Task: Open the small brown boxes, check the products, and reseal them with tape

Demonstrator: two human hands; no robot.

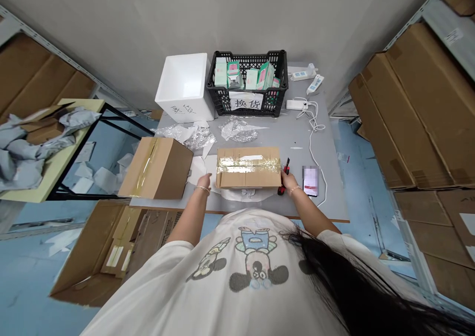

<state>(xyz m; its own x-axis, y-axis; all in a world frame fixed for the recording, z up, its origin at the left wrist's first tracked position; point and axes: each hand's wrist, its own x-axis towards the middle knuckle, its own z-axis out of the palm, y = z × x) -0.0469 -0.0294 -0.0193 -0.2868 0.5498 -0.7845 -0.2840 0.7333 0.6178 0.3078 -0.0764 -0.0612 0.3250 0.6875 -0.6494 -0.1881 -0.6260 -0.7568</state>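
A taped cardboard box [248, 168] lies flat on the grey table [274, 133], with wide clear tape across its middle. My left hand [203, 180] is open, its fingertips just off the box's left side above white paper [198, 170]. My right hand [290, 181] is at the box's lower right corner, shut around a red-and-black utility knife [284, 176], whose blade is hidden or retracted. A second taped cardboard box [158, 168] stands at the table's left end. A phone [310, 181], its screen blurred, lies to the right of my right hand.
A black crate [247, 103] holds several small green-and-white boxes beside a white foam box [183, 86]. Crumpled plastic wrap [237, 129] lies in front of them. A power strip [302, 73] and white cable [315, 125] lie right. Stacked flat cardboard [411, 103] lines the shelves.
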